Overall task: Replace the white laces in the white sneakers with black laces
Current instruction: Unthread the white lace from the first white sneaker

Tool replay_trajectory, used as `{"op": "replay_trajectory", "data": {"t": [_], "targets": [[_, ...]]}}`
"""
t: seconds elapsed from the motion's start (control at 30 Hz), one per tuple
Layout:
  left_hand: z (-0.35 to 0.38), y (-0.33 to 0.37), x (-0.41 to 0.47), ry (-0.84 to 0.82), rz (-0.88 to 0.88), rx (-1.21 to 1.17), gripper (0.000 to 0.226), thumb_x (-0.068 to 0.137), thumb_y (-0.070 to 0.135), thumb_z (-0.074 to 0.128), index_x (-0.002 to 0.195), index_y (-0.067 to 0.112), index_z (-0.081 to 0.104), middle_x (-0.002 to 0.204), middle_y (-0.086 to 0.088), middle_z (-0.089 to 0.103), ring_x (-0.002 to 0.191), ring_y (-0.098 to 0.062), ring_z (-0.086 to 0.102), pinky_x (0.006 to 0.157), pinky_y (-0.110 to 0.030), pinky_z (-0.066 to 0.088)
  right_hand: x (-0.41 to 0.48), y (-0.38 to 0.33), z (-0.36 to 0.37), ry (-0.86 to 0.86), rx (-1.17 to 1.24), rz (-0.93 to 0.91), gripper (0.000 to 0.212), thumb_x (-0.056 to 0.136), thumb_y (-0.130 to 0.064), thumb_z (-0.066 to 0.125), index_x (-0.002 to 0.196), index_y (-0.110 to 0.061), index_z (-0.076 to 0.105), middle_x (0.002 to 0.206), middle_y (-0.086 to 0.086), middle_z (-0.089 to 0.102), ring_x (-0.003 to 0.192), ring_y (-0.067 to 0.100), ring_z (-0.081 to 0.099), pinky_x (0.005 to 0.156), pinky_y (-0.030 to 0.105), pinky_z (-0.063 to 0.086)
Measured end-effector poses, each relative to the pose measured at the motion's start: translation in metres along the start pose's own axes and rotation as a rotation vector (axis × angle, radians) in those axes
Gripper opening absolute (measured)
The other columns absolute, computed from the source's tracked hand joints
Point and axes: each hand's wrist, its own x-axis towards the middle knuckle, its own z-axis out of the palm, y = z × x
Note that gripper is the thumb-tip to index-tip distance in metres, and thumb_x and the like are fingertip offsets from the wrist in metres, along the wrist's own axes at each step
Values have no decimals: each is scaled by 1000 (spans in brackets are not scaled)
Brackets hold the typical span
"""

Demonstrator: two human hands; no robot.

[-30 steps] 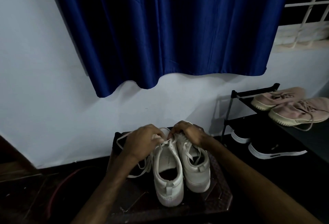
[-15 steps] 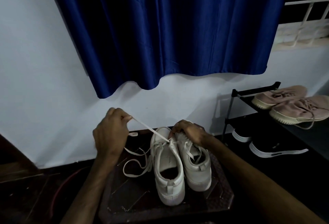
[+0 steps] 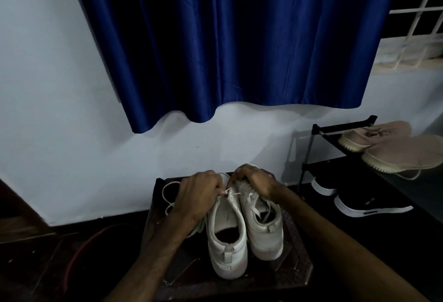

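Pinching with thumb and fingertips, your left hand (image 3: 201, 193) grasps the white lace (image 3: 164, 193) right at the upper eyelets of the left-side sneaker (image 3: 227, 229). Your right hand (image 3: 254, 179) is curled over the forefoot of the right-side sneaker (image 3: 263, 227), gripping it to steady the pair. Both sneakers stand side by side on the dark stool (image 3: 297, 265), heels toward you, long axes running away from you. Loosened lace lies in loops left of the pinch, so the left hand is nearer. Draw leftward, across the shoe axis. No black laces are visible.
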Motion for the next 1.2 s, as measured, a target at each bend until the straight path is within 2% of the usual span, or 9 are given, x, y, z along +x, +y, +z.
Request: {"op": "replay_trajectory", "data": {"t": [0.13,0.3,0.37,0.57,0.7,0.8,0.93,1.07,1.2], "targets": [[4,-1,-11,133,78,200,19,74,29,79,79,23,61,82,5,60,77,-17,63,53,-28,43,-1,0,-1,-9,-57,2,50,74,-52,20,73,-53,69,108,-16,61,108,5,53,104,31,32],[-2,-19,-19,261,-270,-122,8,96,31,55,91,26,58,100,8,62,95,-19,61,72,-32,40,0,1,-1,-35,-90,12,42,87,-53,28,81,-54,70,108,-21,59,110,1,52,108,33,31],[-2,-29,-22,195,-341,-131,10,95,34,56,89,27,60,99,11,66,94,-18,63,74,-31,43,-3,-2,-3,-36,-62,28,39,90,-63,35,77,-51,70,104,-23,60,109,2,54,106,31,32],[6,-51,-55,-52,-403,-11,10,92,37,54,90,29,60,100,6,69,99,-20,64,73,-28,41,1,6,0,-37,-33,-44,52,62,-90,47,87,-51,72,108,-27,60,113,0,54,109,38,34],[11,-58,-70,-262,-348,-44,21,85,46,57,84,25,62,95,9,69,93,-13,65,72,-27,45,3,7,-2,-70,0,-102,39,60,-72,63,83,-43,75,102,-19,64,104,0,59,103,39,43],[-1,-56,-66,-117,-292,-97,15,90,43,58,87,29,63,91,15,68,87,-4,64,69,-24,44,0,-2,-8,-107,-61,-173,16,77,-52,71,85,-39,75,103,-14,63,100,1,59,97,39,47],[-9,-60,-49,32,-134,-474,10,91,28,64,97,35,61,99,21,63,85,5,58,66,-7,39,0,-21,-6,-147,-342,-228,24,77,-59,63,91,-42,72,111,-20,58,98,-2,57,95,32,45],[14,-51,-38,-123,35,-753,43,82,51,70,121,35,58,124,24,55,113,9,50,93,-16,43,4,-37,2,-210,-405,-228,12,83,-35,68,93,-33,74,114,-13,57,102,5,56,93,30,44],[31,-49,-30,-162,61,-788,59,77,70,62,128,41,53,146,25,39,136,8,32,114,-32,32,10,-37,7,-218,-460,-221,11,85,-32,70,88,-22,71,117,-5,55,92,6,52,71,8,35]]}}
